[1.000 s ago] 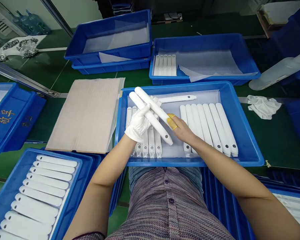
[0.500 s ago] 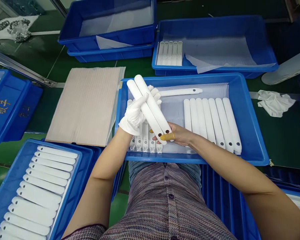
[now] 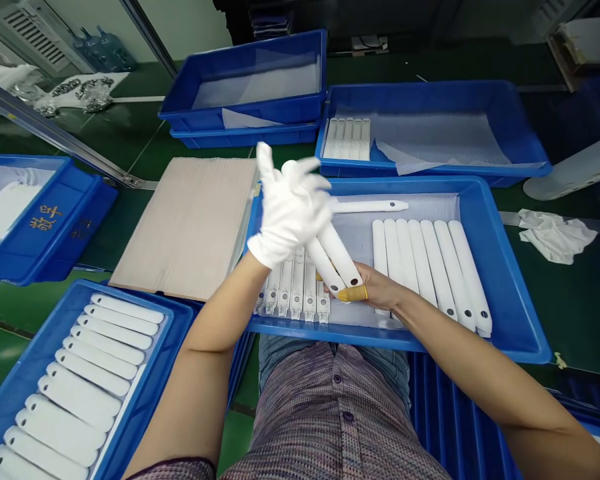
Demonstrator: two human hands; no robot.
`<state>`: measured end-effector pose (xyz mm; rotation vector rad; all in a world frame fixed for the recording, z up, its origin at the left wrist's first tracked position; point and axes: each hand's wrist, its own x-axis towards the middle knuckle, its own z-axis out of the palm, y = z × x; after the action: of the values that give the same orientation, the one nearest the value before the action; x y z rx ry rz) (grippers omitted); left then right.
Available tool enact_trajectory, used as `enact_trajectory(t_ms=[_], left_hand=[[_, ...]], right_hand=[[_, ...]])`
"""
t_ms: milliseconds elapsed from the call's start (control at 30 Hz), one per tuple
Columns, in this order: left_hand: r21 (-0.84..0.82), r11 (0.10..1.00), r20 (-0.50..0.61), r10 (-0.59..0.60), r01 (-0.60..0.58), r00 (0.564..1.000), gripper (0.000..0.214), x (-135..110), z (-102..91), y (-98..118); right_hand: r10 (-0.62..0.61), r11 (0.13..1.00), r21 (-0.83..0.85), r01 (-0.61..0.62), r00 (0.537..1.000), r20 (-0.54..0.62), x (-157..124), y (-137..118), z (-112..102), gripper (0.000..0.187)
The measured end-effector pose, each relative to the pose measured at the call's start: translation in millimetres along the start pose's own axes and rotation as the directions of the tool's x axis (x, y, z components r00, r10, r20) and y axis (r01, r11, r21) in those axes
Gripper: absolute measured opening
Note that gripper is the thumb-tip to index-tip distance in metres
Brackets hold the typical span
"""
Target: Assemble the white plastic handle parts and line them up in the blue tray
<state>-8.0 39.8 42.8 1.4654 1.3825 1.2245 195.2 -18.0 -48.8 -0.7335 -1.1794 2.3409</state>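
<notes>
The left hand (image 3: pixel 290 210), in a white glove, is open and blurred, its fingers spread above the near left part of the blue tray (image 3: pixel 513 287); I cannot tell whether it touches anything. The right hand (image 3: pixel 373 287), bare but for a gold finger cot (image 3: pixel 353 293), is closed around two white bars (image 3: pixel 336 253), gripping them near their holed ends, while their other ends run far and left behind the glove. Seven more bars (image 3: pixel 430 267) lie side by side at the right of the tray, another bar (image 3: pixel 370 207) lies crosswise at its far side, and five narrow strips (image 3: pixel 297 290) sit at its near left, all on a white liner (image 3: pixel 430 207). A pale board (image 3: pixel 185 227) lies just left of the tray, and a second blue tray (image 3: pixel 135 313) at near left holds rows of bars (image 3: pixel 80 393). Farther off, a third tray (image 3: pixel 430 93) holds short strips (image 3: pixel 347 139), and a crumpled cloth (image 3: pixel 555 237) lies at right
</notes>
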Motion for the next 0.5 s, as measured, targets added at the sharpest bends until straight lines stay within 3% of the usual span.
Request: enact_trajectory(t_ms=[67,133,200,333,400,500], left_hand=[[0.136,0.966,0.000,0.222,-0.220,0.975,0.011,22.6,-21.2,10.6],[0.066,0.959,-0.053,0.280,-0.276,0.959,0.015,34.7,-33.5,17.1],[-0.195,0.958,-0.085,0.198,-0.211,0.976,0.023,34.1,-33.4,20.2],[-0.562,0.824,-0.024,0.067,-0.069,0.997,0.046,6.6,-6.0,19.4],[-0.645,0.763,0.114,0.040,0.043,0.993,0.054,-12.3,11.4,15.9],[-0.633,0.750,0.320,0.028,0.192,0.947,0.052,-37.6,30.1,9.2]], right_hand=[[0.006,1.000,0.020,-0.007,0.997,0.073,-1.1,-0.6,0.4,0.055],[0.020,0.999,0.044,-0.025,0.993,0.115,-1.7,-0.2,0.8,0.054],[0.023,0.998,0.060,-0.031,0.991,0.130,-1.8,1.3,0.9,0.053],[-0.004,0.998,0.062,-0.003,0.994,0.110,0.2,5.5,0.8,0.052],[-0.023,0.998,0.054,0.019,0.998,0.065,1.9,6.9,0.7,0.052],[-0.071,0.997,0.005,0.071,0.997,-0.040,3.7,8.6,0.1,0.048]])
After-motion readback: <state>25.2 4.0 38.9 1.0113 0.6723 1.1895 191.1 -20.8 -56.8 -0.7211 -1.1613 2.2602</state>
